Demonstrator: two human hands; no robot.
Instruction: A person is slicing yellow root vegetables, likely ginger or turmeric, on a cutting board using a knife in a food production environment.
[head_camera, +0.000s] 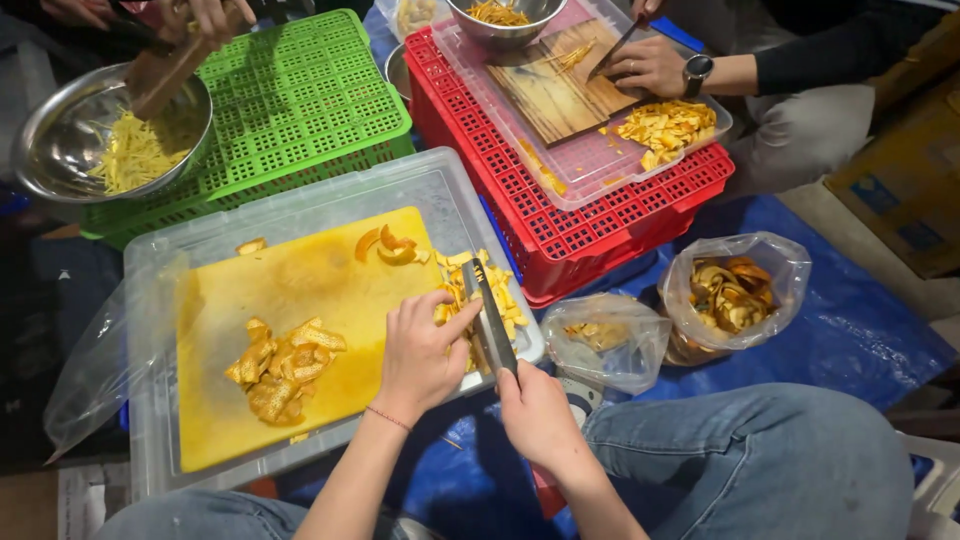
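Two hands of the person work at the right edge of a yellow cutting board (300, 300); the right hand (540, 415) is clenched around the handle of a knife (490, 315), and its blade lies flat over a small heap of cut peel strips (505, 295); the left hand (420, 355) is curled, with its fingertips pressing on the strips just beside the blade. The board lies on a clear plastic lid (440, 190) that serves as the worktop; one pile of peel pieces (285, 365) waits on the board to the left of the hands, and a few curved pieces (390, 245) lie near its far edge.

Two crates stand behind the lid: one green crate (300, 100) on the left and one red crate (600, 230) on the right; the red one touches the far right corner of the lid and stands close to the knife. Two plastic bags sit on the blue sheet (850, 340) at the right; the near bag (605, 340) is just beside the right hand, and the far bag (735, 295) is full of peel. Two metal bowls are in view: one bowl (90, 140) with pale shreds at the left, and one more bowl (505, 20) at the top. Another person's hand (650, 65) cuts on a wooden board (555, 90) over the red crate.
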